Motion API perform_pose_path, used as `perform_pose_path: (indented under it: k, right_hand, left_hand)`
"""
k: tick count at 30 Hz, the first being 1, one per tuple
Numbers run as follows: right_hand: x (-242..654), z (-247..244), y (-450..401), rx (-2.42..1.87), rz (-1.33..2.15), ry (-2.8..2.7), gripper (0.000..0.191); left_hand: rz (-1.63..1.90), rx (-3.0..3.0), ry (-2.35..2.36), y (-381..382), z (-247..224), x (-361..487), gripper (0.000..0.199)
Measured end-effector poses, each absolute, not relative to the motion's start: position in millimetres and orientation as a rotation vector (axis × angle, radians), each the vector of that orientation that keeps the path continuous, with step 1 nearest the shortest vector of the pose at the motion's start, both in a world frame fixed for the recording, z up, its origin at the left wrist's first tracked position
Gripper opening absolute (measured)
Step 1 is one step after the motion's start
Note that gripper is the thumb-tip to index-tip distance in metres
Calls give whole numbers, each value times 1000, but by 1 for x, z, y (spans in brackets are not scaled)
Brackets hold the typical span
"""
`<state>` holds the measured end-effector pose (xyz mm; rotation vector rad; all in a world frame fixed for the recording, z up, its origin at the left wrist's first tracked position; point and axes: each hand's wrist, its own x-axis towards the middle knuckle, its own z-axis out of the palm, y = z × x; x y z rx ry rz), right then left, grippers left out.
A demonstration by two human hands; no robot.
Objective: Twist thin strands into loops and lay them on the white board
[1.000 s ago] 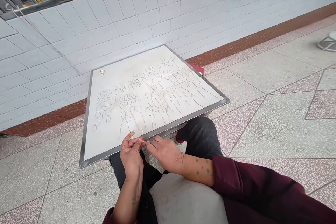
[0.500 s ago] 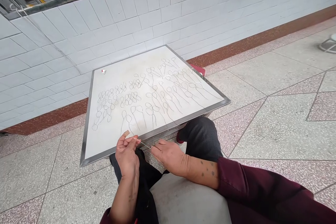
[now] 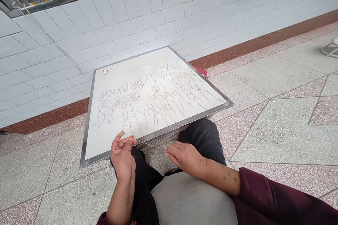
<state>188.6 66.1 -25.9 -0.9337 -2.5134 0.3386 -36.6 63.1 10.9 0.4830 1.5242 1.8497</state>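
Near the table's front edge, my left hand [image 3: 123, 153] pinches a thin pale wire [image 3: 148, 143] between thumb and finger; one finger wears a tan bandage. The wire runs rightward toward my right hand [image 3: 186, 157], whose fingers are closed at its far end; the fingertips are turned away, so the grip there is hidden. Beyond both hands, the white table [image 3: 105, 147] with a metal rim bears many thin looped wires. Those on the left are twisted into figure-eight shapes [image 3: 130, 99], while on the right they have one loop and long tails [image 3: 169, 108].
A small white and red object [image 3: 105, 71] lies at the table's far left corner. Behind stands a white tiled wall [image 3: 148, 21] with a barred window. A red item [image 3: 200, 71] shows behind the table, and a round stool [image 3: 330, 49] stands at far right.
My right hand has moved right, away from my left hand, and more of the wire shows between them. My left hand has shifted slightly left.
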Motion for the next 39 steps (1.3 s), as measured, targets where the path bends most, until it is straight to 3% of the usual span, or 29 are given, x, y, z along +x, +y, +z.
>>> perform_pose_path:
  k: [4, 7, 20, 27, 39]
  right_hand:
    - [191, -19, 81, -1047, 430, -2216, 12]
    - [176, -20, 88, -936, 373, -2325, 22]
    - [189, -38, 104, -1112, 278, -2338, 7]
    - [224, -52, 125, -1331, 409, -2122, 10]
    - [253, -60, 143, -1344, 640, -1986, 11]
  left_hand:
    - [1753, 522, 1476, 61, 16, -23, 57]
    - [1666, 532, 1440, 60, 15, -9, 55]
    - [1492, 508, 1408, 98, -11, 23, 48]
    - [1345, 565, 1352, 141, -13, 64, 39]
    - [1171, 641, 1355, 159, -10, 83, 36]
